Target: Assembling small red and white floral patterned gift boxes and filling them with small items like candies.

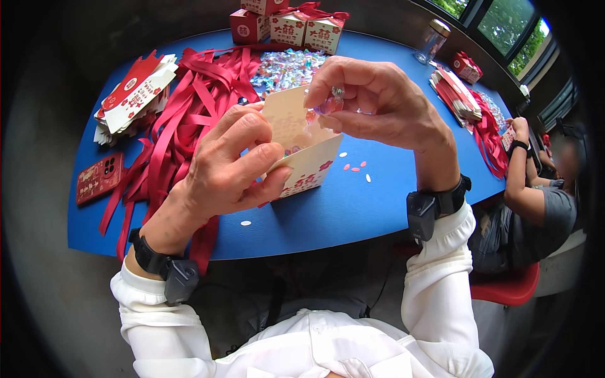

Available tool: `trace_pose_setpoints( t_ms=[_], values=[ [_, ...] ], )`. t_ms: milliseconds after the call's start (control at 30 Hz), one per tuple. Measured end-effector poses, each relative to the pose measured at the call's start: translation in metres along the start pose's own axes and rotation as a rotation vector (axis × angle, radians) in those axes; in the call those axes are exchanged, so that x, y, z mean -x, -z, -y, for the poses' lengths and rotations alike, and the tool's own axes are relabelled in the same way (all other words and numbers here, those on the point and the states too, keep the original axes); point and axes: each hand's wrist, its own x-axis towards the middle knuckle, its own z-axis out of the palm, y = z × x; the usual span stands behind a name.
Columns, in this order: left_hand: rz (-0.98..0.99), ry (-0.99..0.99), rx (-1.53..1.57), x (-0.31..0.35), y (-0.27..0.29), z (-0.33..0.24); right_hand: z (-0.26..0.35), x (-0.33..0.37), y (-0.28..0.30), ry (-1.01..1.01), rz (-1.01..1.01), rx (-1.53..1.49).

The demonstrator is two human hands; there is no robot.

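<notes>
A cream paper gift box (310,167) with red print stands open-topped at the middle of the blue table. My left hand (228,165) grips its left side, fingers bent round the wall. Some small colourful pieces show inside the box, partly hidden by its front wall. Above the opening, my right hand (384,104) pinches several shiny wrapped candies (332,104), clear and purple-pink. Behind the box spreads a pile of similar wrapped candies (287,68). Both wrists wear black straps with small devices.
Red ribbons (189,104) lie heaped at left, beside flat folded boxes (135,94) and a red phone (101,178). Made-up boxes (288,28) stand at the back. A clear bottle (433,41) is far right. Another person (532,201) sits at right. Small red and white bits dot the table.
</notes>
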Motion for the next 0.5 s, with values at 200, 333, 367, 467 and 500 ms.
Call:
trace_pose_setpoints(
  t_ms=[200, 333, 367, 467, 500],
  values=[
    [0.014, -0.005, 0.0, 0.0013, 0.0012, 0.0015, 0.0055, 0.001, -0.0058, 0.083, -0.007, 0.205],
    [0.005, 0.001, 0.002, -0.0008, -0.0013, 0.0006, 0.0051, 0.0043, -0.0028, 0.119, -0.011, 0.29],
    [0.006, 0.001, 0.005, -0.0015, -0.002, 0.0002, 0.0048, 0.0057, -0.0022, 0.116, -0.018, 0.291],
    [0.01, 0.004, 0.01, -0.0018, -0.0032, 0.0002, 0.0036, 0.0077, -0.0018, 0.08, -0.032, 0.287],
    [0.015, 0.006, 0.003, -0.0012, -0.0015, -0.0001, 0.0059, 0.0065, -0.0029, 0.057, -0.034, 0.28]
  ],
)
